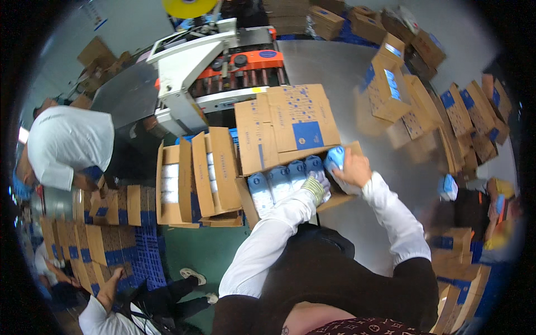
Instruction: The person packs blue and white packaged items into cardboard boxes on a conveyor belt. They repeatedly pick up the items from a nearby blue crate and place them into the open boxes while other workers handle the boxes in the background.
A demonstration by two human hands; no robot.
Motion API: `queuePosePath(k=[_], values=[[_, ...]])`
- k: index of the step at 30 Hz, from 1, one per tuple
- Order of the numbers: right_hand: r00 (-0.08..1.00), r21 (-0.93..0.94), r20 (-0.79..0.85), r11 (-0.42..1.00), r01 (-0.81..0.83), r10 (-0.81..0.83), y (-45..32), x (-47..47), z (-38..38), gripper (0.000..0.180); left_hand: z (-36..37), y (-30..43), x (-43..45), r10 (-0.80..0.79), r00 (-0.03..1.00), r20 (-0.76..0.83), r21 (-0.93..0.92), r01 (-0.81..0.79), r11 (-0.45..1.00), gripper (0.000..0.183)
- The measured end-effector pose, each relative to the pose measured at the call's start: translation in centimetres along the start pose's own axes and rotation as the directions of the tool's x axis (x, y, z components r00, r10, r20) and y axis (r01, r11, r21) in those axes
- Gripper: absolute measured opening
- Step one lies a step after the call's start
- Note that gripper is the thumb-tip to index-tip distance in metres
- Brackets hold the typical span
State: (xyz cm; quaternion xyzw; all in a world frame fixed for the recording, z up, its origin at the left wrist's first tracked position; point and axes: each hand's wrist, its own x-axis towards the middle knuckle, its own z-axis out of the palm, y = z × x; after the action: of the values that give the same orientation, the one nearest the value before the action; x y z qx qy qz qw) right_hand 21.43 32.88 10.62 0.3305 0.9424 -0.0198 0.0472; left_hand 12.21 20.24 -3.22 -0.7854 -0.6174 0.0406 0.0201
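In front of me an open cardboard carton (247, 205) holds a row of blue-and-white packs (261, 194). My left hand (317, 187), in a glove with a striped cuff, is inside the carton against the packs near its middle; whether it grips one is hidden. My right hand (356, 168), bare, is closed around another blue-and-white pack (335, 158) at the carton's right end. That pack stands slightly tilted. The carton's large printed flap (289, 125) lies folded back on the far side.
Two open cartons (169, 184) (215, 176) stand to the left. A white-and-orange sealing machine (184, 71) is beyond. More cartons (389, 88) are on the metal table (335, 71) at right. Co-workers (71, 142) (113, 310) are at left, another (498, 209) at far right.
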Motion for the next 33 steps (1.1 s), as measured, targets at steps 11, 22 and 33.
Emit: queuePosePath(k=[11,22,33], values=[[0.979,-0.213,0.192,0.977,-0.018,0.060,-2.3,7.0,7.7,0.044,-2.0,-1.6,0.6,-0.069,0.989,0.129,-0.214,0.096,0.972,0.038],[0.889,0.066,0.421,0.983,0.171,-0.183,0.2,0.2,2.4,0.056,-3.0,-1.4,-0.5,-0.058,0.988,0.144,-0.264,0.094,0.960,0.044],[0.977,0.337,0.164,0.939,0.075,-0.137,1.9,1.0,2.1,0.040,-12.9,-9.3,-12.1,-0.539,0.842,0.034,-0.488,0.484,0.726,0.040]])
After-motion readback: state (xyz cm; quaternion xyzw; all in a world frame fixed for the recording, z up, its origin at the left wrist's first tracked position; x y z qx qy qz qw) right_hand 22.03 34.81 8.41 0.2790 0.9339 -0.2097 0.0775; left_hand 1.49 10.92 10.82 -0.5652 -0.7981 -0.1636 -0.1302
